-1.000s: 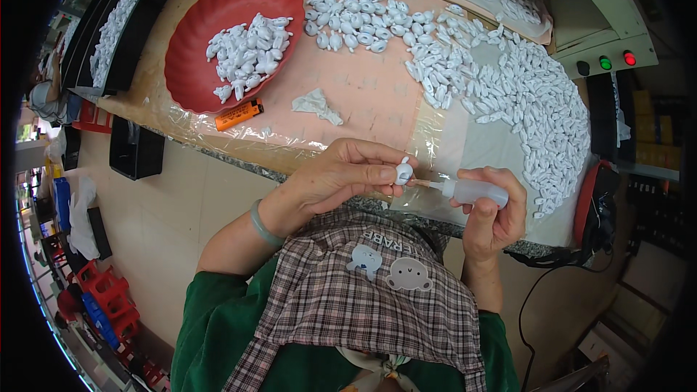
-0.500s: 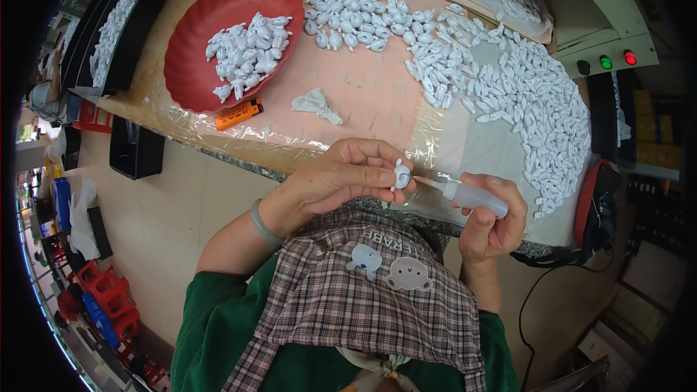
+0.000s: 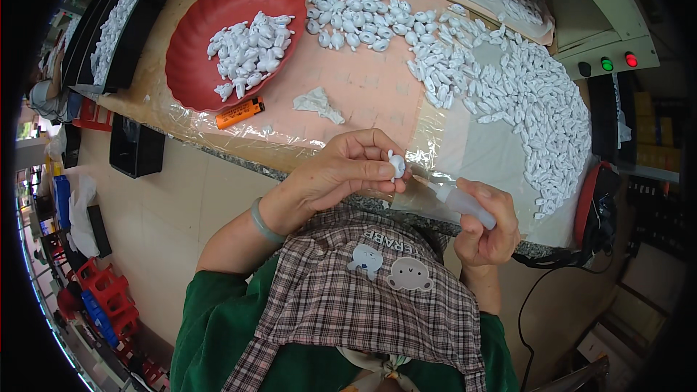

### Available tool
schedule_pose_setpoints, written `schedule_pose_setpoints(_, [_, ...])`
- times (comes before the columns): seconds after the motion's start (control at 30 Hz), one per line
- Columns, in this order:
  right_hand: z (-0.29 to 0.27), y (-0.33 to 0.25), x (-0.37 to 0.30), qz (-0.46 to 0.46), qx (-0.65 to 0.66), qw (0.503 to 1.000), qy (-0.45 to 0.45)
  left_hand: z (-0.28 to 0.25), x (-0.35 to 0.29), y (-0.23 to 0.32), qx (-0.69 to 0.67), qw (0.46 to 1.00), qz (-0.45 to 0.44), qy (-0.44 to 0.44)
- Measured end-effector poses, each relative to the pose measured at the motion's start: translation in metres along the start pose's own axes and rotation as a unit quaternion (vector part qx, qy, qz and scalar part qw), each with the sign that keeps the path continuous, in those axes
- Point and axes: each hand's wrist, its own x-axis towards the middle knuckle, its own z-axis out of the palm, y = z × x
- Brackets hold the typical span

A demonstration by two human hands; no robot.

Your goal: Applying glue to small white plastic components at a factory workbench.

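Between the thumb and fingers of my left hand (image 3: pixel 347 167) is a small white plastic figure part (image 3: pixel 396 165), rounded with little limbs. My right hand (image 3: pixel 490 223) is closed around a translucent squeeze bottle (image 3: pixel 465 205) with a thin nozzle (image 3: pixel 423 181). The nozzle points up and left at the figure part; whether its tip touches cannot be made out. Beyond my hands, a red scalloped bowl (image 3: pixel 190 51) holds a heap of similar white figures (image 3: pixel 250 51). More rounded white pieces (image 3: pixel 363 18) lie on the pink sheet, and a large spread of slender white pieces (image 3: pixel 537 116) covers the right.
An orange lighter (image 3: pixel 240 113) lies by the bowl, near a crumpled white tissue (image 3: pixel 318 104). Black trays (image 3: pixel 131 36) of white parts stand far left. A machine housing (image 3: pixel 617 47) with green and red buttons rises at the right, above a red-and-black object (image 3: pixel 597 203).
The bottle has tilted more steeply and shifted slightly down and left with my right hand. My left hand has turned the figure part and raised it slightly.
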Motion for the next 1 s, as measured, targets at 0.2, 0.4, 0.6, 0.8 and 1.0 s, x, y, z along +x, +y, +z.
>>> schedule_pose_setpoints(0.2, [-0.001,0.005,-0.002,0.039,0.032,0.999,-0.008,-0.001,0.003,-0.001,-0.001,1.000,0.003,-0.002])
schedule_pose_setpoints(0.4, [0.008,0.016,-0.005,0.198,0.240,0.948,0.076,-0.001,0.003,0.001,-0.009,1.000,0.007,0.008])
schedule_pose_setpoints(0.6, [0.012,0.049,0.003,0.349,0.386,0.848,0.098,-0.009,0.000,0.000,-0.008,1.000,0.025,0.006])
schedule_pose_setpoints(0.8, [0.022,0.068,0.008,0.473,0.284,0.834,0.000,-0.011,0.000,0.000,-0.007,1.000,0.030,-0.005])
schedule_pose_setpoints(1.0, [0.047,0.085,0.030,0.176,-0.015,0.979,-0.097,-0.012,-0.001,0.000,-0.006,0.999,0.032,-0.001])
